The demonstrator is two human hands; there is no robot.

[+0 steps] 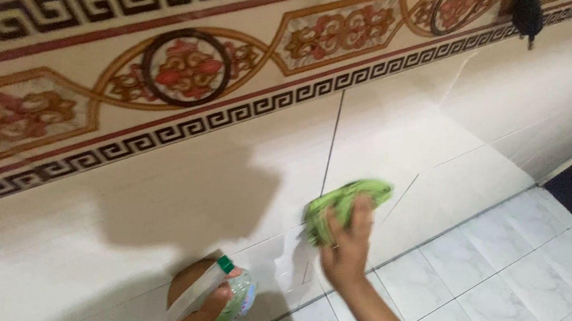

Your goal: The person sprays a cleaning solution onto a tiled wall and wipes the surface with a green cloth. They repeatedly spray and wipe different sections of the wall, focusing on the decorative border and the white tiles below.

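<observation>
Item 1, far left: ornamental tile border (182, 68) running along the upper wall, with key-pattern bands in black and medallions in red and ochre. Below it, plain white wall tiles (115, 234) carrying the shadow of the person.

Item 2, lower left of centre: left hand (203, 304), fingers curled closed around a spray bottle (232, 300). The bottle is clear with greenish content, a white trigger head and a green nozzle tip; it sits low, near where wall meets floor, nozzle angled up and to the right. The forearm is mostly out of view.

Item 3, centre: green cloth (341, 205), bunched, pressed flat against the white wall tile just right of a vertical grout line.

Item 4, centre right: right hand (346, 248), fingers together and extended upward over the cloth, palm bearing on it against the wall. The forearm rises from the lower edge, wrist slightly bent back.

Item 5, right: pale marbled floor tiles (500, 275), a dark doorway area at the far edge, and a dark object (528, 15) hanging at the top of the wall, too blurred to identify.

Step in hand, by judgement: wiping the sprayed wall tile with the cloth while the bottle is kept ready. The next stroke would call for steady pressure along the tile and attention to the grout line.
</observation>
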